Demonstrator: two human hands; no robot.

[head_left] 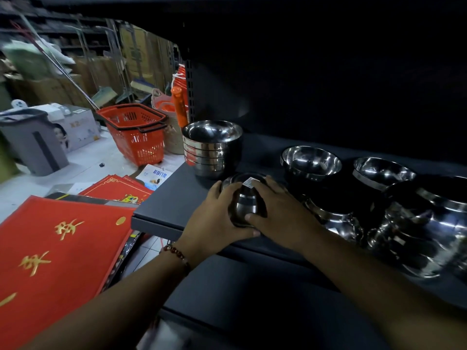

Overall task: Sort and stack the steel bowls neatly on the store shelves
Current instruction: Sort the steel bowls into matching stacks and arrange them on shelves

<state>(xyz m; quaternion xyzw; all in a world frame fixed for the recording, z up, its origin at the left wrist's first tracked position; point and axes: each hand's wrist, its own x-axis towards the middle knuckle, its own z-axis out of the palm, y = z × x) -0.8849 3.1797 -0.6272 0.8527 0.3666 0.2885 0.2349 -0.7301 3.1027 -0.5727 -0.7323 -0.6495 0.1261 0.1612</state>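
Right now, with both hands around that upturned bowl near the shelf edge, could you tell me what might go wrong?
1. The upturned bowl, gripped by the left hand and right hand, sits near the shelf edge; a slip could drop it.
2. Lifting it could knock the bowl stack just behind.

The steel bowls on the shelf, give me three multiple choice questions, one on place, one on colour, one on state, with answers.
1. Where does the stack of bowls stand?
A. at the shelf's left end
B. in the basket
C. on the floor

2. What colour is the shopping basket?
A. blue
B. red
C. green

3. How is the small bowl held?
A. by the left hand alone
B. by no hand
C. between both hands

Answers: 1 A, it stands by the left edge of the dark shelf. 2 B, its mesh is red. 3 C, the left hand and right hand wrap its sides, base with sticker up.
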